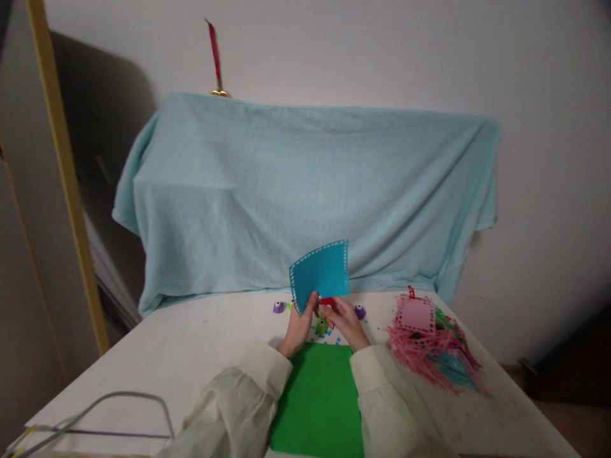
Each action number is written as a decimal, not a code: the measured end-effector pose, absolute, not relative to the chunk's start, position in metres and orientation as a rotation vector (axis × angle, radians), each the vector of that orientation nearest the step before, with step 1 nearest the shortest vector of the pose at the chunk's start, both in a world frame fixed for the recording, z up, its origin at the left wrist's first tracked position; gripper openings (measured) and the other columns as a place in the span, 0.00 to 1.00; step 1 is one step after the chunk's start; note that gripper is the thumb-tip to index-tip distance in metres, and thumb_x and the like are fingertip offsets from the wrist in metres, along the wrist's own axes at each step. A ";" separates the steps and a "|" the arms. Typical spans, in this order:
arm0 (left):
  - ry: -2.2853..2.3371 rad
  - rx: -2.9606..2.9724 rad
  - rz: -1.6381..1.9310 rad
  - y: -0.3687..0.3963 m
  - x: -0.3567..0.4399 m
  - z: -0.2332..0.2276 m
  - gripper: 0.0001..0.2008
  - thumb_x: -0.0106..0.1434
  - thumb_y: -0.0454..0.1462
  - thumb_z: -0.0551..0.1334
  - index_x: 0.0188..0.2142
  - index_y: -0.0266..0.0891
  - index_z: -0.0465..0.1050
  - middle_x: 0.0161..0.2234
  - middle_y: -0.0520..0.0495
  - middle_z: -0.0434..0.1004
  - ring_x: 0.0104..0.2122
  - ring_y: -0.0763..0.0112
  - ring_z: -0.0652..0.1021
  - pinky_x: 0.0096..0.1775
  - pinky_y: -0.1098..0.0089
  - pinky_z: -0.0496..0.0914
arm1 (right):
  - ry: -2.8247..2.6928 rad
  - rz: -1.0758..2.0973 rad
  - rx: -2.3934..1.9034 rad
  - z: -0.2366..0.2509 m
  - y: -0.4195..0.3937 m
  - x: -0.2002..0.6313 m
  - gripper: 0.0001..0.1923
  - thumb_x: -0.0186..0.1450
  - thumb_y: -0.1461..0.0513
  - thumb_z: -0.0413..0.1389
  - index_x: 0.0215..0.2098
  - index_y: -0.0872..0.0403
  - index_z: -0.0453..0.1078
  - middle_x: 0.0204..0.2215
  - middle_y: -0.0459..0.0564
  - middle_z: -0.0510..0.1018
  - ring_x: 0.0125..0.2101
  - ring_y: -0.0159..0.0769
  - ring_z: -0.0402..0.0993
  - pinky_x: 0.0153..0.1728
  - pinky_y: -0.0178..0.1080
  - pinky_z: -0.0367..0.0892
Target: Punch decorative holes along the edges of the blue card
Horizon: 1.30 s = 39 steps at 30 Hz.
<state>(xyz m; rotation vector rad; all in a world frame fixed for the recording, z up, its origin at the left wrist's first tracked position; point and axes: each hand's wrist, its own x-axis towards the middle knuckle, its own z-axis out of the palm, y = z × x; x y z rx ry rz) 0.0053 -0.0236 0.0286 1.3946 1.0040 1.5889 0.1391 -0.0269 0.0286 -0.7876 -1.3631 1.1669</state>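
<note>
My left hand (300, 327) holds up a teal blue card (321, 273) by its lower edge; the card has small punched holes along its border. My right hand (344, 321) pinches a small red piece (327, 301) right at the card's bottom edge. Both hands hover over a green sheet (319, 401) lying flat on the white table (191, 356). A small green punch (321, 327) sits between my hands on the table, partly hidden.
Two purple punches (278, 308) (359, 312) lie beyond my hands. A pile of pink and teal paper scraps (432, 346) with a pink punched square sits at right. A light blue blanket (305, 191) drapes a bulky object behind the table. Wire loop (119, 413) at front left.
</note>
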 end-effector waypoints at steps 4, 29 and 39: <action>1.005 1.386 1.592 -0.024 0.006 0.028 0.19 0.61 0.51 0.58 0.26 0.37 0.68 0.25 0.49 0.70 0.31 0.66 0.71 0.38 0.69 0.65 | -1.383 1.146 -0.791 0.026 -0.025 0.139 0.15 0.55 0.52 0.62 0.33 0.53 0.70 0.23 0.43 0.72 0.19 0.27 0.59 0.20 0.32 0.54; 0.947 1.708 1.396 -0.018 0.008 0.019 0.24 0.67 0.50 0.50 0.21 0.38 0.65 0.20 0.52 0.67 0.25 0.71 0.69 0.34 0.71 0.63 | -1.237 1.337 -0.727 0.022 -0.025 0.143 0.16 0.62 0.50 0.56 0.29 0.55 0.69 0.19 0.45 0.73 0.16 0.28 0.61 0.19 0.33 0.55; 0.938 1.702 1.368 -0.019 0.010 0.017 0.23 0.68 0.47 0.50 0.20 0.38 0.64 0.19 0.53 0.66 0.24 0.72 0.69 0.33 0.72 0.63 | -1.134 1.409 -0.683 0.030 -0.031 0.140 0.15 0.62 0.50 0.56 0.34 0.53 0.66 0.19 0.44 0.73 0.18 0.31 0.67 0.17 0.32 0.55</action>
